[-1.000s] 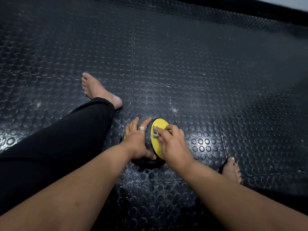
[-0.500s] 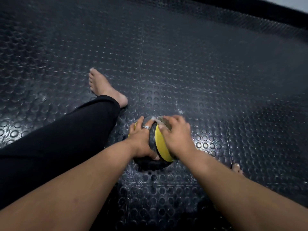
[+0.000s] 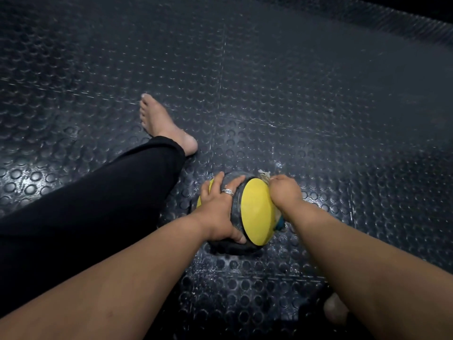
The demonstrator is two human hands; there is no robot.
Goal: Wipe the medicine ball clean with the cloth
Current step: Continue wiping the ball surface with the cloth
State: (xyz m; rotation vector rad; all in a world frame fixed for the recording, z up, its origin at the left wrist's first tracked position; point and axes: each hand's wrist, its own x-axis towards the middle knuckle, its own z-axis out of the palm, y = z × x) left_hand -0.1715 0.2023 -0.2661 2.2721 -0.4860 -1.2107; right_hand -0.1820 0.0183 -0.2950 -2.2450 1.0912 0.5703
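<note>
The medicine ball (image 3: 255,212), black with round yellow panels, sits on the dark studded rubber floor (image 3: 294,94) between the person's two forearms, just in front of the seated body; one yellow panel faces up and toward the camera, and a sliver of a second yellow panel shows at the ball's left edge under the left palm. The left hand (image 3: 219,204) lies spread over the left and top side of the ball, fingers straight and apart, thumb down against the lower black band; a silver ring (image 3: 228,191) sits on one finger. The right hand (image 3: 284,190) is on the ball's right side with its fingers curled around the cloth (image 3: 264,175), a pale frayed bit of which sticks out above the knuckles at the top of the ball; a further bit of pale and teal fabric shows below the wrist, against the ball's lower right edge, though whether it is the same cloth cannot be told. A leg in black trousers (image 3: 110,204) stretches out to the left, its bare foot (image 3: 161,123) lying on the floor well beyond the ball; the toes of the other foot (image 3: 334,307) show dimly at the lower right, partly hidden by the right forearm.
</note>
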